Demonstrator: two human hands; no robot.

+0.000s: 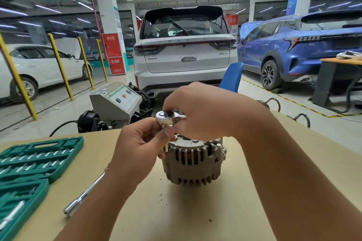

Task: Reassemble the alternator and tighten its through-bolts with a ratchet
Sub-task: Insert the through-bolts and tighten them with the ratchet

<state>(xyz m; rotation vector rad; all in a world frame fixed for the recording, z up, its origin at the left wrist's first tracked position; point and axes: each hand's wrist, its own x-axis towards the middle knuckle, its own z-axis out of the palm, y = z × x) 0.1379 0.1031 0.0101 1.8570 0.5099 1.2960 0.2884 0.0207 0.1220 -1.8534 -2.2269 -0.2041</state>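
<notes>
Your left hand (137, 143) has its fingers (167, 133) pinched narrow around the socket shaft just under the ratchet (166, 117) head, thumb pressed up against it. Your right hand (201, 111) is curled over the ratchet's handle from above, so the handle's mostly hidden under your palm. The ratchet head sits right above the top left rim of the alternator (193, 162), which stands upright near the middle of the counter (195, 221), a bit toward the far edge. Can't see the bolt itself, your fingers cover it. A long chrome extension bar (84, 195) lies loose on the counter near your left forearm. The green socket case (29, 170) lies open along the left edge.
</notes>
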